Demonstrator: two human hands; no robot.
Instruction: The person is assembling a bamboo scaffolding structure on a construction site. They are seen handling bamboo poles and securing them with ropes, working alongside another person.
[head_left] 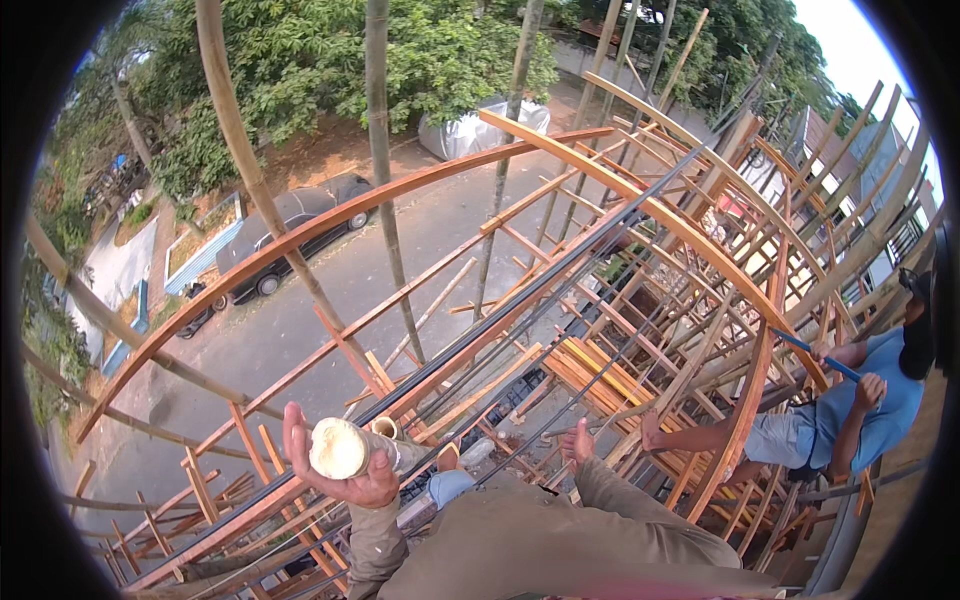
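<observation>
At the lower left, my left hand (352, 486) cups a thick pole, probably bamboo, whose pale round cut end (338, 449) faces up. Its fingers and thumb lie along opposite sides. Right behind it shows the hollow end of a bamboo pole (384, 428). My right hand (577, 444) is farther right, small in view, beside a thin pole and dark rods. Its thumb stands up apart from the other fingers, and I see nothing held in it. Long black metal bars (520, 305) run diagonally past both hands, along a reddish timber beam (440, 375).
A curved timber (400, 192) arcs across the far side. Upright bamboo poles (378, 130) rise around me. Stacked planks (590, 375) lie among the scaffolding. On the right, a person in a blue shirt (885, 370) holds a blue bar (815, 352). A street with a dark car (290, 235) lies below.
</observation>
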